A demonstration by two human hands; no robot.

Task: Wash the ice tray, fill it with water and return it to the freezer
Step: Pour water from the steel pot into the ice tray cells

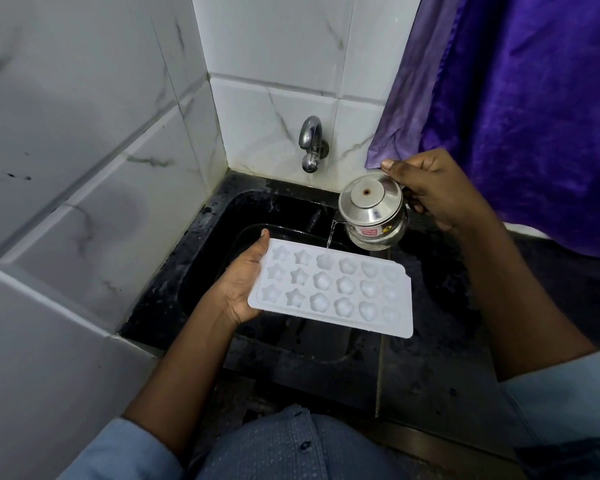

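Left hand: the forearm enters from lower left. The palm is under the left short edge of the ice tray and the thumb lies over the far corner, gripping it. The tray is held roughly level above the black sink, its long side running to the right.

Right hand: the forearm enters from the right. The fingers are curled round the side of a steel pot, thumb at the lid rim. The pot is tipped leftward. A thin water stream falls from its lip into the far row, third cavity from the left.

The hands are apart, each clamped on its own item.

Counts:
- One tray with 18 cavities, 3 rows by 6. The two left columns are star-shaped, 6 stars.
- One pot, lid on.
- One tap on the tiled wall.
- One purple curtain at right.
- A dark tabletop surrounds the sink.
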